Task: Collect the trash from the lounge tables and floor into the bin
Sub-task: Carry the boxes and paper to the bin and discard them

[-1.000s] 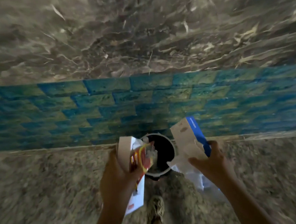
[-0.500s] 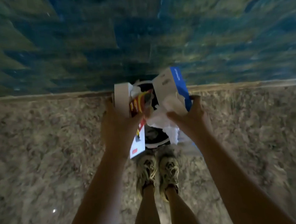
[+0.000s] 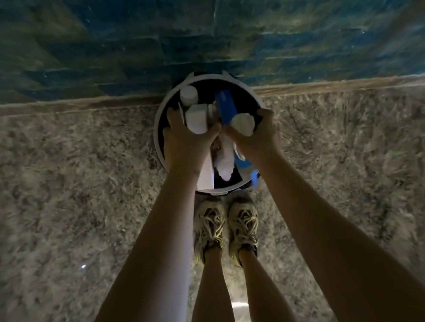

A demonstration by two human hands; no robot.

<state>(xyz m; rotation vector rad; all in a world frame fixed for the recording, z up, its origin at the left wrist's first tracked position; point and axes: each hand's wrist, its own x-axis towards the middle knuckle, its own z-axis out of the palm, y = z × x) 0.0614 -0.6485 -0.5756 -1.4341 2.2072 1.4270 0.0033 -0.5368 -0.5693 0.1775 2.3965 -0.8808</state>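
Observation:
A round white-rimmed bin (image 3: 156, 122) with a dark inside stands on the floor against the wall, right below me. Both my hands hang over its mouth. My left hand (image 3: 187, 139) grips a white box (image 3: 196, 119) and a flat white sheet that hangs down under my wrist. My right hand (image 3: 254, 132) holds a blue-and-white carton (image 3: 225, 107) and crumpled white paper (image 3: 243, 124). A white cup (image 3: 188, 95) lies inside the bin near the far rim. More white paper (image 3: 224, 163) shows between my wrists.
The floor is speckled beige stone (image 3: 78, 188). A blue-green tiled wall (image 3: 192, 31) rises just behind the bin. My two feet in tan laced shoes (image 3: 226, 225) stand close to the bin's near rim.
I have stepped up to the bin and looked straight down. Both hands have moved lower, over the bin's mouth, with the trash still in them.

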